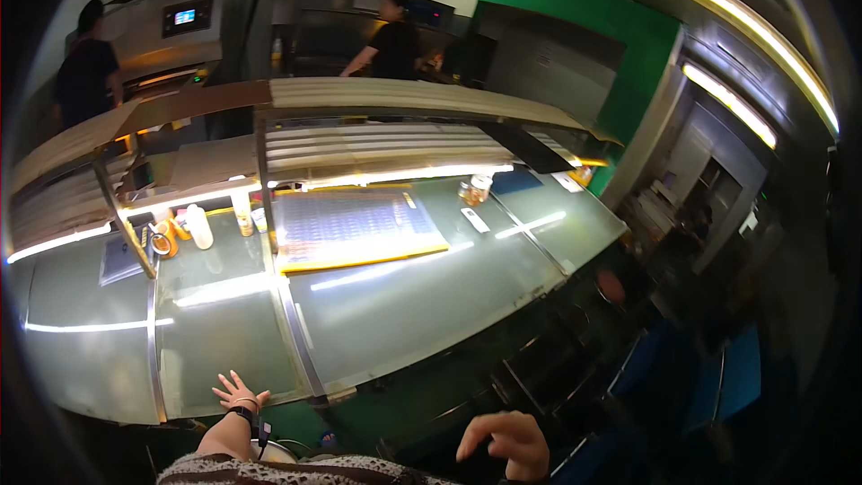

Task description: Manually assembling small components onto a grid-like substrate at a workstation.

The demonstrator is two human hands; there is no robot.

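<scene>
My left hand [240, 392] lies at the near edge of a long glass-topped table [386, 314], fingers spread, nothing held. A dark band with a small hanging tag sits on that wrist. Off the table's near edge, my right hand [507, 442] hovers in the air at lower right. Its fingers are loosely bent, with a gap between them, and I see nothing in it. Farther back on the glass lies a yellow-framed translucent sheet [359, 224], apart from both hands. A small white device [475, 221] rests to its right.
Shelves with corrugated tops [386, 144] run above the table's far side. A white bottle [198, 226], orange tape rolls [163, 240] and jars [480, 188] stand beneath. Blue chairs [732, 377] are at right. Two people [395, 45] stand near machines beyond.
</scene>
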